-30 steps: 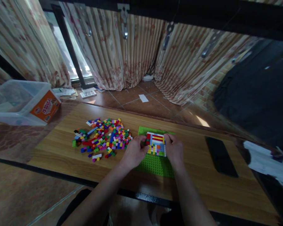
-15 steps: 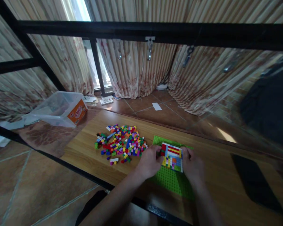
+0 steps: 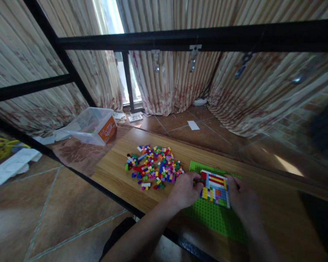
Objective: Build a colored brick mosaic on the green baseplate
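A block of small coloured bricks (image 3: pixel 215 188), striped red, yellow, white and blue, sits on a green baseplate (image 3: pixel 214 218) on the wooden table (image 3: pixel 120 178). My left hand (image 3: pixel 186 189) grips the block's left edge with curled fingers. On the right edge, my right hand (image 3: pixel 242 198) holds the block in the same way, slightly smeared by motion. A heap of loose coloured bricks (image 3: pixel 154 168) lies on the table just left of my left hand.
A clear plastic bin (image 3: pixel 91 125) with an orange label stands at the table's far left end. Black frame bars (image 3: pixel 196 36) cross overhead. Striped curtains (image 3: pixel 166 80) hang behind, above a tiled floor (image 3: pixel 43 222). A dark flat object (image 3: pixel 321 218) lies at the right.
The view has swung left and up, so the table and hands now sit lower right. Both hands stay clamped on the brick block on the baseplate.
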`<state>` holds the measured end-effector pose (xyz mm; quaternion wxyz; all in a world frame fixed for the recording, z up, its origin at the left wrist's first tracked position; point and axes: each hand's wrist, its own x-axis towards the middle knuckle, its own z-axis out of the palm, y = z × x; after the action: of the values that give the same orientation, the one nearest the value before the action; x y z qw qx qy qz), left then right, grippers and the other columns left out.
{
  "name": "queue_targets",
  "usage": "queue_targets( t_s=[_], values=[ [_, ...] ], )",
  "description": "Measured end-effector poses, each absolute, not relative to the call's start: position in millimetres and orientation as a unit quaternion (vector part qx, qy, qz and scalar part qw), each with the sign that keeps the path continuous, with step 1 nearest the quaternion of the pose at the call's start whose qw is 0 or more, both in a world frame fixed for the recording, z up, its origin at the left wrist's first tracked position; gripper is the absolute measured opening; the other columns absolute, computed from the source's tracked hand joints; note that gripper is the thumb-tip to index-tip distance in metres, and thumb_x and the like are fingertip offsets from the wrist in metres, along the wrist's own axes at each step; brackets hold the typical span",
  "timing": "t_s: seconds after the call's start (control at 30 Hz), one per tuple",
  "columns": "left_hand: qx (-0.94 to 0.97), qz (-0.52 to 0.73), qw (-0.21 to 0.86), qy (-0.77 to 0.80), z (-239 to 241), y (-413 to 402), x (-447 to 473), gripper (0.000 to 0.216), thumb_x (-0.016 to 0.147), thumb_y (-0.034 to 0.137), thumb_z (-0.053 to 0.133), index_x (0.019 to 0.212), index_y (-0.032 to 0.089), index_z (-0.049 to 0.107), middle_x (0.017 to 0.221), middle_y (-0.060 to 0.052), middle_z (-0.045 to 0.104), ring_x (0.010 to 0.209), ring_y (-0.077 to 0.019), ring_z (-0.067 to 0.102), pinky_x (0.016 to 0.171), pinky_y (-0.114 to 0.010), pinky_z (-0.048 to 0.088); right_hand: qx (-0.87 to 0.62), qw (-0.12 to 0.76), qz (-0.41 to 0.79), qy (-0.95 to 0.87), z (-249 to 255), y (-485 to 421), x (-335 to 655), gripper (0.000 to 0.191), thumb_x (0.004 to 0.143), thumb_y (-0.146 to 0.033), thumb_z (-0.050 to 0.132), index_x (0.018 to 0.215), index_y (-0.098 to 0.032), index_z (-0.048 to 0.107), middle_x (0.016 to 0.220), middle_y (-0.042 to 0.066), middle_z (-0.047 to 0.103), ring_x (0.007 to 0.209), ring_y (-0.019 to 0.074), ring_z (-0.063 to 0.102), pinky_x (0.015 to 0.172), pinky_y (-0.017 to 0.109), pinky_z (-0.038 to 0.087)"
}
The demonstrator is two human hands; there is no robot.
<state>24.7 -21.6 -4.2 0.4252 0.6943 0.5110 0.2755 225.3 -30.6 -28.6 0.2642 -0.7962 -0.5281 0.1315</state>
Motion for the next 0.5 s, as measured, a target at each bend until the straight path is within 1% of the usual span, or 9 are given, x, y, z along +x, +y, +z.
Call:
queue_targets(
  t_s=[0.1,0.2,0.27,0.33,0.43,0.5],
  values=[
    [0.685,0.320,0.417,0.504,-2.7,-15.1,19.8,0.025,0.084,0.021,0.055,0.102,0.017,0.073,0.091,-0.005,0.075,0.076,-0.0169,0.067,0.075,-0.028,0.053,-0.798,0.262,0.129,-0.528,-26.3,-30.3,226.4,0.057,0.088,-0.054,0.033,0.102,-0.018,0.075,0.094,0.013,0.074,0.079,0.0272,0.066,0.070,0.036,0.047],
    [0.654,0.393,0.399,0.509,2.9,0.0,2.4,0.024,0.085,0.019,0.054,0.100,0.017,0.073,0.090,-0.005,0.075,0.077,-0.0161,0.066,0.075,-0.027,0.053,-0.806,0.276,0.120,-0.510,-24.2,-31.3,228.1,0.058,0.088,-0.056,0.036,0.103,-0.016,0.075,0.089,0.015,0.074,0.075,0.0284,0.066,0.066,0.037,0.047],
    [0.609,0.448,0.361,0.547,9.2,12.2,-19.2,0.025,0.085,0.017,0.053,0.100,0.016,0.072,0.093,-0.006,0.074,0.082,-0.0165,0.067,0.078,-0.026,0.052,-0.812,0.289,0.111,-0.494,-22.8,-32.9,229.0,0.057,0.087,-0.056,0.039,0.104,-0.014,0.075,0.088,0.016,0.074,0.075,0.0291,0.066,0.065,0.037,0.047],
    [0.548,0.472,0.289,0.627,16.0,23.0,-48.2,0.026,0.084,0.017,0.055,0.103,0.015,0.072,0.096,-0.008,0.074,0.088,-0.0184,0.067,0.083,-0.029,0.052,-0.817,0.300,0.102,-0.481,-20.9,-35.0,229.2,0.055,0.087,-0.055,0.042,0.105,-0.014,0.075,0.090,0.016,0.074,0.075,0.0293,0.067,0.066,0.037,0.047],
    [0.443,0.415,0.141,0.782,23.0,32.3,-97.1,0.038,0.083,0.022,0.058,0.119,0.013,0.067,0.114,-0.015,0.069,0.104,-0.0259,0.065,0.093,-0.037,0.049,-0.820,0.309,0.105,-0.470,-17.5,-37.7,227.3,0.054,0.086,-0.053,0.043,0.104,-0.014,0.075,0.091,0.015,0.075,0.075,0.0291,0.067,0.066,0.037,0.047],
    [0.406,0.357,0.101,0.835,23.9,34.1,-126.2,0.045,0.082,0.020,0.057,0.126,0.011,0.063,0.121,-0.017,0.067,0.111,-0.0289,0.063,0.096,-0.040,0.047,-0.822,0.313,0.109,-0.464,-15.9,-38.4,225.3,0.053,0.085,-0.053,0.044,0.103,-0.014,0.075,0.091,0.015,0.075,0.075,0.0289,0.067,0.066,0.037,0.047]
  ],
)
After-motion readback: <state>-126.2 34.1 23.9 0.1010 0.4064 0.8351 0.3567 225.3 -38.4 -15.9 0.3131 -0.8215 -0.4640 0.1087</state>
